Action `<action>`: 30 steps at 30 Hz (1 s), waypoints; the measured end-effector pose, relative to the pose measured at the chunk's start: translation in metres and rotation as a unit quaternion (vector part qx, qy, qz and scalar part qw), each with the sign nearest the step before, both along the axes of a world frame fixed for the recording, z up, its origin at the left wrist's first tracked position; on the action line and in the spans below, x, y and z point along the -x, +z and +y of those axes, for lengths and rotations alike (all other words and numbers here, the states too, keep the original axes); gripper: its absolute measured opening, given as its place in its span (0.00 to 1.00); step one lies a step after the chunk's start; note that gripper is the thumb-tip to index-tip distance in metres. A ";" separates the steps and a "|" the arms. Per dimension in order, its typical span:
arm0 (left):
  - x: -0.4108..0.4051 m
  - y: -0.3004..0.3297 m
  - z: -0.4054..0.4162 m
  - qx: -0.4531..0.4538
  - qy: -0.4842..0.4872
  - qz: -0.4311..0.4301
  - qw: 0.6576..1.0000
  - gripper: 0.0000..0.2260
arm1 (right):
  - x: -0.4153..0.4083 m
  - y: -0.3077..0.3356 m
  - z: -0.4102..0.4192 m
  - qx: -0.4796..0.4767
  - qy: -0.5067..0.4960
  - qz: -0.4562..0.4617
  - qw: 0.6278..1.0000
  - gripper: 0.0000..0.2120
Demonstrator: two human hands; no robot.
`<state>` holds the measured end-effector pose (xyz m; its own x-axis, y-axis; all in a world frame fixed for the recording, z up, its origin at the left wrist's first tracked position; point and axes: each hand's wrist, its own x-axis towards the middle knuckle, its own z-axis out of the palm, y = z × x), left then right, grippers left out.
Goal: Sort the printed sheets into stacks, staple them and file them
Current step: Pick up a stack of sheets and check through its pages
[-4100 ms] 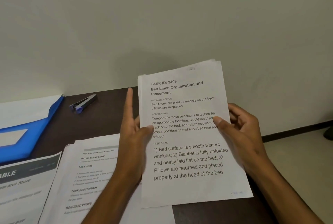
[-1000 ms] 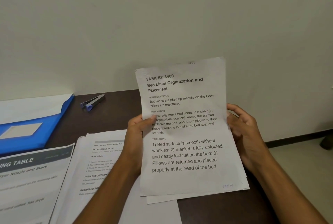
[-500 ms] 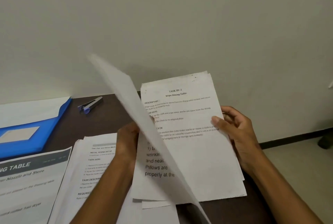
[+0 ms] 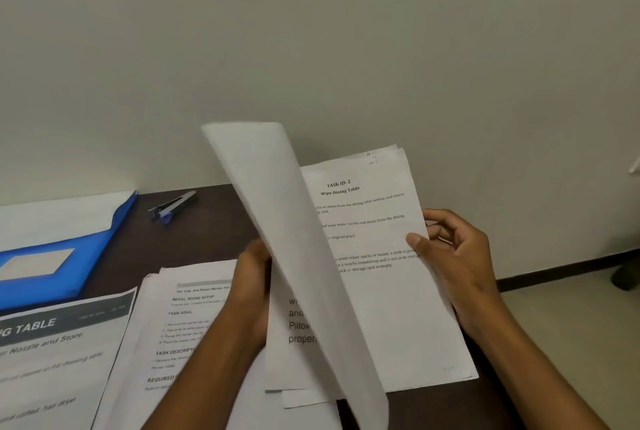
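Right hand (image 4: 460,256) grips the held stack (image 4: 398,291) — thumb on top; left hand (image 4: 251,286) pinches the peeled-back top sheet (image 4: 294,239) above the table's (image 4: 214,221) far edge.

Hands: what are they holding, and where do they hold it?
Right hand grips the paper stack at its right edge, thumb on top. Left hand holds the lifted top sheet near its left edge; the exact spot is hidden.

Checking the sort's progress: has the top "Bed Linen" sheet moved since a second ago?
Yes. The left hand has peeled the white top sheet leftward off the held paper stack, uncovering "Wipe Dining Table".
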<state>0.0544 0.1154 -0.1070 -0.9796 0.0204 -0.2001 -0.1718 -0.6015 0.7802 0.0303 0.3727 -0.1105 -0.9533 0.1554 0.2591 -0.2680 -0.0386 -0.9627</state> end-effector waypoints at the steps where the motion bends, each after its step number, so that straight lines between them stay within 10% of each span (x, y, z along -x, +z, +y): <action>1: 0.001 0.000 0.001 0.001 -0.011 0.009 1.000 0.12 | 0.001 -0.001 0.000 -0.003 -0.012 0.004 1.000 0.13; 15: -0.002 0.007 0.009 0.060 0.011 0.045 0.997 0.12 | 0.002 -0.002 0.006 -0.041 -0.058 -0.016 0.997 0.03; 24: -0.003 0.008 0.008 0.095 0.007 0.055 0.994 0.11 | -0.008 0.002 -0.005 -0.113 -0.013 0.003 0.993 0.23; 30: -0.001 0.004 0.005 0.056 -0.010 0.052 0.997 0.14 | -0.006 0.002 0.000 -0.150 -0.036 0.021 0.988 0.19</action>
